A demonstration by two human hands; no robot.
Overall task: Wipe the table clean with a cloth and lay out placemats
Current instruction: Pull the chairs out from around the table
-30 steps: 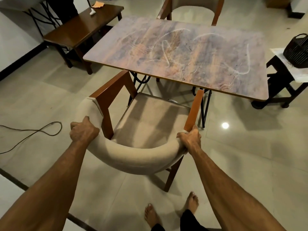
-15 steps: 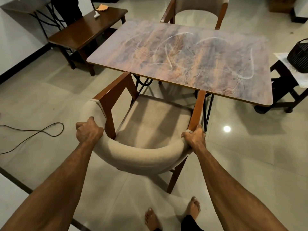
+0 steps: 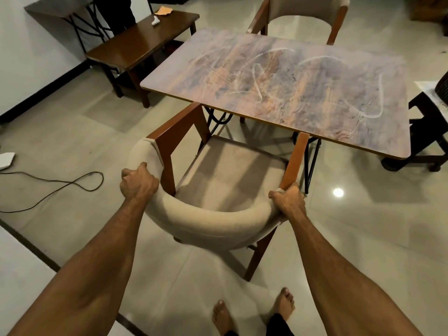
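- Standing barefoot on the pale tiled floor (image 3: 363, 238), we have both feet at the near edge of the view, behind the near chair.
- Table (image 3: 291, 81): rectangular top with a mottled brown-purple finish, in the centre and far part of the scene. White smear streaks loop across the middle and right of it. It stands on dark metal legs.
- Near chair (image 3: 208, 224): curved beige padded backrest, orange-brown wood frame, beige seat. It faces the table's near long edge, and its front arm posts reach that edge. Whether they touch the top, we cannot tell.
- Far chair (image 3: 303, 8): same type, at the table's far long edge, only partly in view.
- Side table (image 3: 140, 42): dark wood, far left, apart from the main table and near the white wall.
- Dark stool (image 3: 426, 122): right of the table and cut off by the frame. A white sheet (image 3: 429, 87) lies on it under a dark basket (image 3: 442, 89).
- Left hand (image 3: 138, 183): fingers curled over the left end of the padded backrest, holding it.
- Right hand (image 3: 288, 202): clamped on the right end of the backrest, where the padding meets the wood post. Both arms are stretched out.
- Cable (image 3: 72, 183): a dark cable looped on the floor, left of the near chair.
- Cloth (image 3: 163, 11): orange and crumpled, on the far end of the side table, well apart from both hands and from the main table.
- Small white object (image 3: 155, 21): just beside the cloth on its near side. It is too small for us to identify.
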